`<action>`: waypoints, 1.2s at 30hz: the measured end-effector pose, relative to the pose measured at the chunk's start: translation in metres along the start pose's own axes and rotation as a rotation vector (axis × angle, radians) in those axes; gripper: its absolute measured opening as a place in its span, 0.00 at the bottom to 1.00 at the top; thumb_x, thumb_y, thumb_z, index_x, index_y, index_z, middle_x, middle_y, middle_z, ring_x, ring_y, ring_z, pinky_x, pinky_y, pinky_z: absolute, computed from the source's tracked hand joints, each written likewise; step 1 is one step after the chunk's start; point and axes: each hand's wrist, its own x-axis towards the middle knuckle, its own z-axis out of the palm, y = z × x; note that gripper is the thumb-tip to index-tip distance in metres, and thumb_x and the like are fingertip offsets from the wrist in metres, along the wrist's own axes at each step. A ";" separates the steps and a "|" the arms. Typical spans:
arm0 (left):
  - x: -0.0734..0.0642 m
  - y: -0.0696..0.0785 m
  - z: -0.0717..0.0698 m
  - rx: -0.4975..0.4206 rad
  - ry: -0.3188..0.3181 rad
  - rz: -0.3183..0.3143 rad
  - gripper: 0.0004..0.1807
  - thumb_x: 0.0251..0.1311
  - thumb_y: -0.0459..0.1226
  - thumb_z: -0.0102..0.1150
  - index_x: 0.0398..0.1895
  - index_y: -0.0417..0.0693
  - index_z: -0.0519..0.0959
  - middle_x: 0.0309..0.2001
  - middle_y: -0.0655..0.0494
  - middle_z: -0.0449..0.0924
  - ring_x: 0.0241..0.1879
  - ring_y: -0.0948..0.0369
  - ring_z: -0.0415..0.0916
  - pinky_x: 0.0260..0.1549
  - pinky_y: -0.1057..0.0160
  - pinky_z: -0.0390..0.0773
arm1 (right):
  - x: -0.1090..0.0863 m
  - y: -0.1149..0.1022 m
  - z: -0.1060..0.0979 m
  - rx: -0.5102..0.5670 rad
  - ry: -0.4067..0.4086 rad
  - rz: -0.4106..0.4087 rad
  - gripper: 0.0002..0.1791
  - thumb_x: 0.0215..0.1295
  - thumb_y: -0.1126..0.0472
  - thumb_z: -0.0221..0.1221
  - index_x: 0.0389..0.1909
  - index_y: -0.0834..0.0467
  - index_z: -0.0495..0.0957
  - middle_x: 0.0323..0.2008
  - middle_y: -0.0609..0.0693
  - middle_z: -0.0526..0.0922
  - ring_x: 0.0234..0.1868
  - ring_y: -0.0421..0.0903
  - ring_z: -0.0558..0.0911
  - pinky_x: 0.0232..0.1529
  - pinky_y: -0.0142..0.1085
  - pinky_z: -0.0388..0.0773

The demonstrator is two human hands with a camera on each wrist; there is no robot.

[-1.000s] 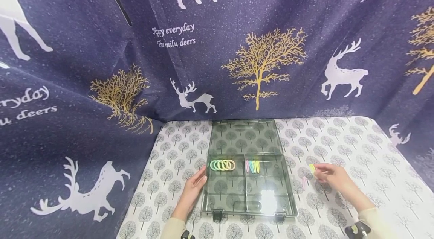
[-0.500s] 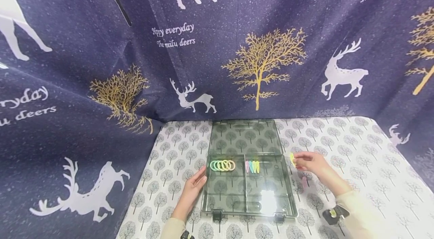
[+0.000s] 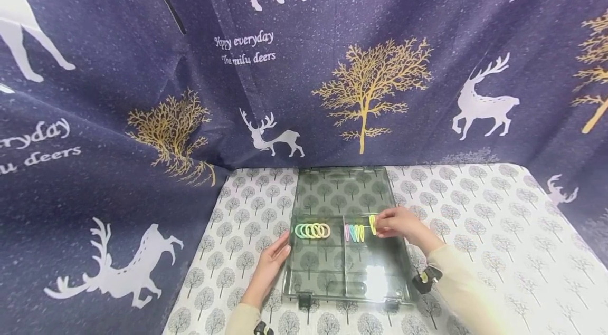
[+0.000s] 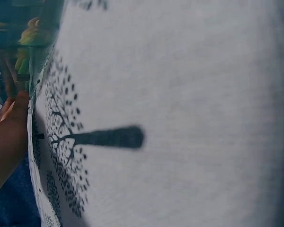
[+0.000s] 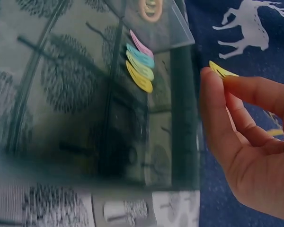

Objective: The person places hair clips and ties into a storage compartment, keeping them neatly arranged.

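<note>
My right hand (image 3: 399, 223) pinches a yellow hair clip (image 3: 372, 225) between thumb and fingertips, over the right compartment of a translucent green plastic box (image 3: 315, 277). In the right wrist view the clip's tip (image 5: 219, 69) pokes out past the fingers. Left of it, several hair clips (image 3: 354, 233) in pink, blue-green and yellow stand in a row by the divider. The left compartment holds a row of overlapping pastel rings (image 3: 312, 230). My left hand (image 3: 269, 266) rests with extended fingers against the box's left wall.
The box's lid (image 3: 344, 192) lies folded back towards the curtain. Two latches (image 3: 305, 301) stick out at the front edge. A tree-patterned cloth (image 3: 494, 229) covers the table. Behind it hangs a dark blue deer-print curtain (image 3: 404, 113).
My right hand has carried the yellow clip leftwards from the table to above the right compartment. The pink clip on the table is now hidden behind my right arm. My left hand stays put.
</note>
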 end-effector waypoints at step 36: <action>0.002 0.000 0.001 -0.010 0.024 -0.012 0.28 0.66 0.37 0.55 0.69 0.46 0.65 0.69 0.45 0.63 0.68 0.47 0.61 0.67 0.55 0.62 | -0.006 0.017 0.059 0.154 0.087 0.122 0.12 0.54 0.80 0.58 0.40 0.83 0.73 0.25 0.58 0.83 0.24 0.44 0.84 0.32 0.34 0.87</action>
